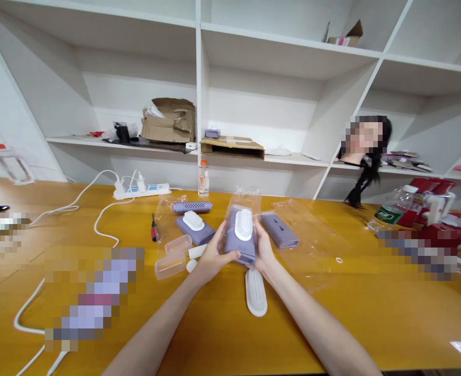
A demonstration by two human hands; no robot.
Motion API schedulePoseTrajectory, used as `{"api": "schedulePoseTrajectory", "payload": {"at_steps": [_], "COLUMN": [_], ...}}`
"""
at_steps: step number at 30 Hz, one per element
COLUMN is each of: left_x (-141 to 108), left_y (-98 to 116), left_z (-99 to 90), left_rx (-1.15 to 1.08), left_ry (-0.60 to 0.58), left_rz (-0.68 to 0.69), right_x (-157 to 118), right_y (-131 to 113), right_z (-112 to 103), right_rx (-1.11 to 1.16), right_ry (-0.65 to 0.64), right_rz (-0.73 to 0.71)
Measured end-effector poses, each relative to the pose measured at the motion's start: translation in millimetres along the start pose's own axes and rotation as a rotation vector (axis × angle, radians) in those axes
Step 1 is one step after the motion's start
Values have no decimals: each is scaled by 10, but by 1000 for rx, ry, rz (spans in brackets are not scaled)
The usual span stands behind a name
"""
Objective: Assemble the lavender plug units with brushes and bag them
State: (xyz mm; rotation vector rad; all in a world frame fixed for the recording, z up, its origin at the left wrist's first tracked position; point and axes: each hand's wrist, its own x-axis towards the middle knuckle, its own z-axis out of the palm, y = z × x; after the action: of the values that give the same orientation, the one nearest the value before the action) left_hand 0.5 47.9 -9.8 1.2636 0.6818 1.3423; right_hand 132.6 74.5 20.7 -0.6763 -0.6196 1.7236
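Note:
Between my two hands is a lavender rectangular case (236, 249) with a raised white oval piece (243, 224) on its upper face. My left hand (214, 257) grips its left side, thumb across the lower front. My right hand (265, 248) closes on the right side, its fingers partly hidden. Clear plastic film (250, 197) shows at the far end of the case; whether it wraps the case I cannot tell. A ribbed white oval tray (256, 293) lies just below. To the left rests a similar lavender case (199, 234) with a white oval piece; on the right, another with two dark slots (287, 235).
Left of my hands are a perforated lavender cylinder (193, 207), translucent pink boxes (170, 266) and a red-black screwdriver (154, 228). A power strip (146, 191) with cables, a small orange-capped bottle (203, 180) and a water bottle (393, 209) stand farther back, below shelves (156, 149).

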Motion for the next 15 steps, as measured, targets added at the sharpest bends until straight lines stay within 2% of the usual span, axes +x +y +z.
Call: {"api": "schedulePoseTrajectory", "payload": {"at_steps": [4, 9, 12, 15], "left_x": [32, 17, 26, 60], "left_y": [-74, -96, -64, -54], "left_z": [10, 23, 6, -37], "left_rx": [26, 123, 168, 148], "left_ry": [116, 309, 289, 206], "left_rz": [93, 168, 220, 190], "right_x": [-25, -125, -171, -186], "right_y": [29, 92, 168, 208], "right_z": [25, 41, 49, 50], "right_rx": [10, -100, -172, -248], "right_ry": [1, -59, -92, -81], "right_rz": [-42, 99, 163, 190]}}
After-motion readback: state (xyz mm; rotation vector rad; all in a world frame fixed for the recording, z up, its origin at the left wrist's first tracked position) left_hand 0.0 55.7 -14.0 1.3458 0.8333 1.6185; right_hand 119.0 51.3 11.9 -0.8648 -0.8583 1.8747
